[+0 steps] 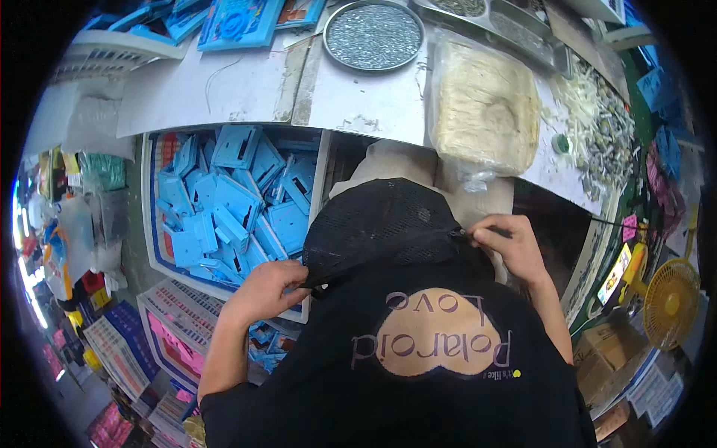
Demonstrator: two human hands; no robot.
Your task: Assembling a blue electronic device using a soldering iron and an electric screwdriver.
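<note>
Black fabric of the person's printed T-shirt (418, 373) fills the lower middle of the view, closest to the camera. Just above it, both hands stretch a black mesh bag (381, 224) between them. The left hand (265, 291) is curled shut, pinching the lower left edge of the mesh bag between thumb and fingers. The right hand (508, 243) is also closed, pinching the bag's upper right edge, where a thin black cord (612, 222) runs away from the fingers to the right. The mesh sits domed and taut between the two hands, touching both.

Beyond the left hand, up and to its left, a white bin (153, 254) holds a heap of blue plastic frames (231, 201). Above the right hand, well apart from it, a clear bag of pale fibrous material (485, 104) lies on a white worktable (239, 89). Farther up the table stands a round metal tray of small screws (373, 33). To the right of the right hand, lower down, stands a yellow fan (672, 299).
</note>
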